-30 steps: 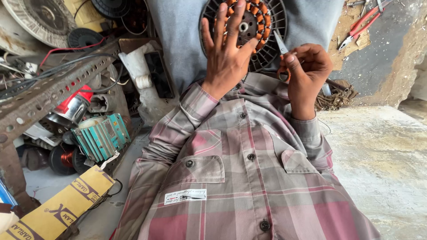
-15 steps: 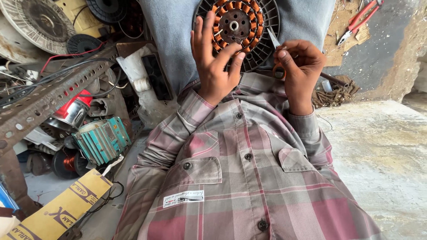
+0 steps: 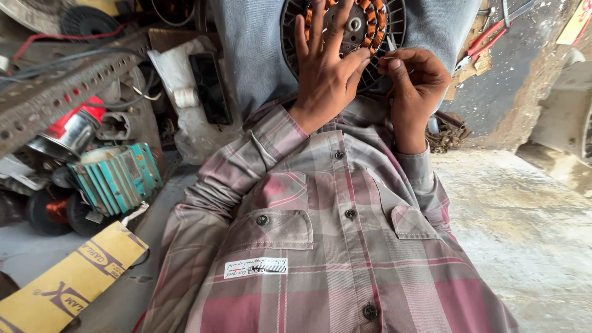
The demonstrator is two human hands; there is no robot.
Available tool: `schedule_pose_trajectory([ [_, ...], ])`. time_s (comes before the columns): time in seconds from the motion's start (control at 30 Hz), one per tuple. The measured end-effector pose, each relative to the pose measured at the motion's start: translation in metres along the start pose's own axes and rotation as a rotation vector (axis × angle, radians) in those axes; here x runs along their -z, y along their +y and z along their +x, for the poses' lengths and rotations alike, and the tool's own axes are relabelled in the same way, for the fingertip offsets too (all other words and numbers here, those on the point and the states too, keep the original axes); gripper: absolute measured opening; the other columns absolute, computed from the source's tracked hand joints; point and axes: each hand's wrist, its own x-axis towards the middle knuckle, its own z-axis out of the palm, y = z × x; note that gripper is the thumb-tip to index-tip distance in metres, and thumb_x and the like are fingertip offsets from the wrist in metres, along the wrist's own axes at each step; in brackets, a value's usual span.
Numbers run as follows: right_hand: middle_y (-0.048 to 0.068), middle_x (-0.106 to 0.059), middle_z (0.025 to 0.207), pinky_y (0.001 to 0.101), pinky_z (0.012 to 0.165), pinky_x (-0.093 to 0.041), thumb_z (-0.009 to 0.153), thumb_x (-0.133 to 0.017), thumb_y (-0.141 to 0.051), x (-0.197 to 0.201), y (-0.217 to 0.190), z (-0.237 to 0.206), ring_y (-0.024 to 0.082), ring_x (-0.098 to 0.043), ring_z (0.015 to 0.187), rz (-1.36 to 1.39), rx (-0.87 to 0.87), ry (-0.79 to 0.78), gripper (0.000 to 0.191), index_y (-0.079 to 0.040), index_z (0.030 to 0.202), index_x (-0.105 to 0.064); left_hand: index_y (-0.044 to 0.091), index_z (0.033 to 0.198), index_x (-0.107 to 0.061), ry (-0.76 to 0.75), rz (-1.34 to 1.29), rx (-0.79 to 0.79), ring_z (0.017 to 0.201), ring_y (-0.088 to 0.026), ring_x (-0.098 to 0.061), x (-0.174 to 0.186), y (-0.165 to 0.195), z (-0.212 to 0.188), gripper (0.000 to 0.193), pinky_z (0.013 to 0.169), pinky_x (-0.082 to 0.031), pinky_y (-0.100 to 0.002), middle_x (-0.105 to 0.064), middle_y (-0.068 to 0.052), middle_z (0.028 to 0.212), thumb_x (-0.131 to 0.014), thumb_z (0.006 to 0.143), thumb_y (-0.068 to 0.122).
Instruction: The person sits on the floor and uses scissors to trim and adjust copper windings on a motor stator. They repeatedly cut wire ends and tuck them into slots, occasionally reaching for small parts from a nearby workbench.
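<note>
A round black motor stator (image 3: 382,28) with copper-coloured windings rests on my lap, against my grey trousers. My left hand (image 3: 327,74) lies flat over its lower left part, fingers spread. My right hand (image 3: 416,83) sits at the stator's lower right edge, its thumb and fingers pinched on a thin metal tool (image 3: 390,49) whose tip points up at the windings. A fine wire seems to run under the right hand. My plaid shirt fills the lower part of the view.
Red-handled pliers (image 3: 487,40) lie at the upper right on the floor. At left are a perforated metal angle bar (image 3: 68,89), a teal finned motor housing (image 3: 117,179), a red and silver part (image 3: 71,129) and a yellow cardboard box (image 3: 68,280). Concrete floor at right.
The stator and both hands now sit higher and closer in view. My left hand has slid down the stator's face, and my right hand has closed in on its edge.
</note>
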Motion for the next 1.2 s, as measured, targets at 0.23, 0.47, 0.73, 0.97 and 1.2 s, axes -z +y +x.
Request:
schedule_pose_trajectory([
  [0.23,0.015,-0.074,0.109,0.0345,0.094,-0.064,0.105,-0.068,0.007,-0.002,0.006,0.002,0.021,-0.075,0.102,0.034,0.083,-0.014,0.005,0.005,0.109,-0.066,0.018,0.113,-0.08,0.01,-0.009,-0.018,0.158,-0.042,-0.014,-0.015,-0.004,-0.002,0.014,0.129,-0.007,-0.07,-0.02,-0.013,0.168,-0.081,0.1,0.022],
  [0.47,0.015,-0.074,0.108,0.0345,0.092,-0.064,0.105,-0.069,0.003,0.001,0.007,0.002,0.021,-0.076,0.1,0.012,0.076,-0.013,0.005,0.004,0.108,-0.066,0.015,0.116,-0.079,0.018,-0.013,-0.035,0.157,-0.044,-0.015,-0.018,-0.005,-0.002,0.017,0.129,-0.008,-0.069,-0.022,-0.016,0.167,-0.078,0.099,0.02],
  [0.73,0.016,-0.074,0.108,0.0349,0.092,-0.064,0.105,-0.069,0.006,0.003,0.01,0.004,0.021,-0.075,0.101,-0.017,0.104,-0.044,0.005,0.005,0.109,-0.066,0.014,0.115,-0.079,0.007,-0.008,-0.045,0.154,-0.043,-0.02,-0.02,-0.005,-0.002,0.02,0.127,-0.009,-0.071,-0.03,-0.017,0.162,-0.08,0.095,0.019],
  [0.97,0.015,-0.074,0.11,0.0326,0.092,-0.063,0.105,-0.068,0.009,0.005,0.012,0.004,0.019,-0.074,0.101,-0.064,0.118,-0.054,0.006,0.006,0.109,-0.067,0.015,0.114,-0.079,0.021,-0.005,-0.051,0.154,-0.042,-0.021,-0.022,-0.004,-0.002,0.018,0.127,-0.009,-0.07,-0.032,-0.017,0.161,-0.08,0.096,0.018],
  [1.2,0.008,-0.07,0.107,0.0222,0.084,-0.056,0.105,-0.069,0.012,0.002,0.014,0.002,0.01,-0.066,0.095,-0.255,0.156,-0.077,0.01,0.005,0.112,-0.066,0.014,0.115,-0.079,0.033,-0.009,-0.06,0.156,-0.039,-0.019,-0.023,-0.006,-0.001,0.017,0.129,-0.008,-0.069,-0.03,-0.014,0.162,-0.08,0.098,0.019],
])
